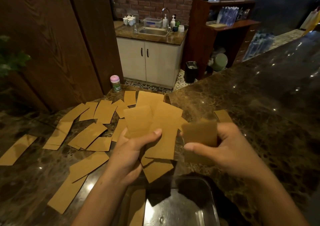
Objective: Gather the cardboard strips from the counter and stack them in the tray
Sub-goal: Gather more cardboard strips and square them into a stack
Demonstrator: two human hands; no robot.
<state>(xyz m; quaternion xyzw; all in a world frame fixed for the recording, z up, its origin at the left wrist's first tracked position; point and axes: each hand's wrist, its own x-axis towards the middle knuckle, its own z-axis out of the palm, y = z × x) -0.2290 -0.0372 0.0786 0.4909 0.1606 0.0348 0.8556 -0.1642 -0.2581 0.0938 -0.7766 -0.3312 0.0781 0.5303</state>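
Note:
Several brown cardboard strips lie scattered over the dark marble counter, mostly left of centre. My left hand grips a fanned bunch of cardboard strips, held above the counter. My right hand pinches one cardboard strip just to the right of that bunch. Below both hands a shiny metal tray sits at the counter's near edge, with a strip lying along its left side. One more strip lies behind my right hand.
A small jar with a pink lid stands at the counter's far edge by a wooden panel. Beyond the counter are a sink cabinet, a black bin and wooden shelves.

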